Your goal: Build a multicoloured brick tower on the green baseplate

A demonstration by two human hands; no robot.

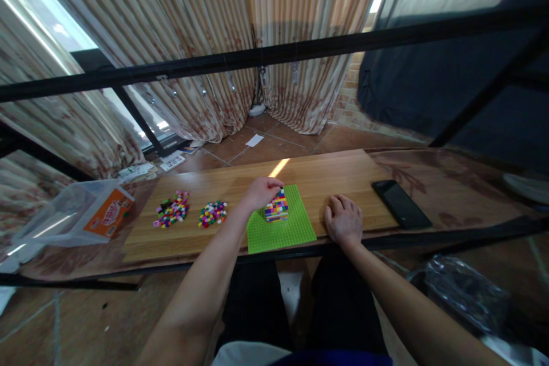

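Observation:
My left hand (261,193) reaches over a multicoloured stack of small building bricks (277,209), thumb and fingers pinched together at its upper edge. Whatever sits between the fingertips is too small to make out. The stack stands on a green studded baseplate (285,235), which lies on a wooden board (337,174). To the right of the baseplate, my right hand (344,221) lies palm down on the board with fingers slightly bent, holding nothing. Left of my left arm are two piles of small loose bricks, a nearer pile (213,213) and a farther pile (172,209).
A black phone (401,203) lies at the board's right end. On the far left is a clear plastic box (64,223) with an orange label. A black metal bar (206,64) crosses ahead, in front of patterned curtains (214,17). Crumpled clear plastic (465,291) is low on the right.

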